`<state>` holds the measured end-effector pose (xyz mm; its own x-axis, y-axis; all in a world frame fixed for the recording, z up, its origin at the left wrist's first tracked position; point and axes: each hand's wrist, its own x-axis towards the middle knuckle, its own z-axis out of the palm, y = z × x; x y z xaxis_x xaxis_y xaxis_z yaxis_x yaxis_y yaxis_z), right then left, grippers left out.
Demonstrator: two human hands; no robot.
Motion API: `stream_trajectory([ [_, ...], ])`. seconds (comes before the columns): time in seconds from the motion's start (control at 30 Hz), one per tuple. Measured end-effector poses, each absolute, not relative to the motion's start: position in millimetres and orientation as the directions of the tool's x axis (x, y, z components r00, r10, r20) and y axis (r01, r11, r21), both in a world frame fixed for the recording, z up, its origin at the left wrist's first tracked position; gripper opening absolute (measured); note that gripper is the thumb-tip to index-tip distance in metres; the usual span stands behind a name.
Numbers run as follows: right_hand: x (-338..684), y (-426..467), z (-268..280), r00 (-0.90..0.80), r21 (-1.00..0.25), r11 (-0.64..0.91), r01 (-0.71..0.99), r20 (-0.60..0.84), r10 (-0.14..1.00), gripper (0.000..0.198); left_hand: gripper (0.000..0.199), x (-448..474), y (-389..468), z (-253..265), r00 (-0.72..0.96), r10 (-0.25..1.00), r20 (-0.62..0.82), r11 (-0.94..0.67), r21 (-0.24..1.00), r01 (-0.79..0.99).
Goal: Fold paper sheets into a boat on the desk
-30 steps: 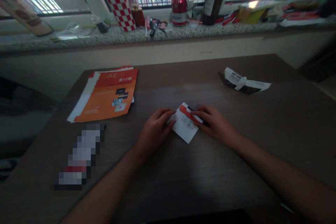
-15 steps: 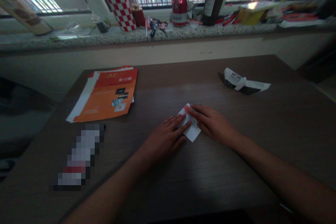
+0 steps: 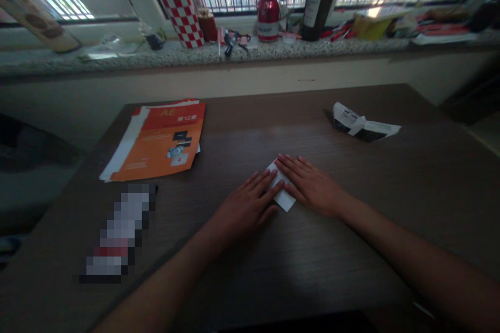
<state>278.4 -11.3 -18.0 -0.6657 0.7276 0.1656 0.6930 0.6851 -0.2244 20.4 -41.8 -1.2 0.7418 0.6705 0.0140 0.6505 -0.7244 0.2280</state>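
Observation:
A small folded piece of white paper (image 3: 285, 200) lies flat near the middle of the brown table (image 3: 242, 138). My left hand (image 3: 250, 200) rests on its left side, palm down with the fingers stretched out. Over the paper's right side lies my right hand (image 3: 310, 182), flat, its fingers extended toward the upper corner. The fingers of both hands cover much of the paper, so the print on it is mostly hidden.
Orange booklets (image 3: 160, 140) lie at the back left, with a pixelated phone-like object (image 3: 121, 229) in front of them. At the back right stands a folded paper shape (image 3: 365, 124). The windowsill (image 3: 128, 60) carries a red can (image 3: 267, 18), a dark bottle (image 3: 318, 8) and a checkered box (image 3: 183, 16).
My right hand has shifted a little left and flattened over the paper, covering more of it, including the orange print. My left hand stays in nearly the same place.

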Motion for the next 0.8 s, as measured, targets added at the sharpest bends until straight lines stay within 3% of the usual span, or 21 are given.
stream_trajectory([
  [0.33, 274, -12, -7, -0.639, -0.222, 0.662, 0.716, 0.174, 0.749, 0.064, 0.047, 17, -45, 12, 0.752, 0.656, 0.054, -0.727, 0.313, 0.611],
  [0.53, 276, -12, -9, -0.644, -0.202, 0.664, 0.720, 0.163, 0.747, 0.066, 0.052, 11, -45, 15, 0.822, 0.569, 0.023, -0.777, 0.341, 0.528],
  [0.8, 278, -9, -13, -0.676, -0.219, 0.693, 0.687, 0.160, 0.720, 0.070, 0.054, 10, -47, 23, 0.834, 0.551, 0.029, -0.774, 0.391, 0.498],
])
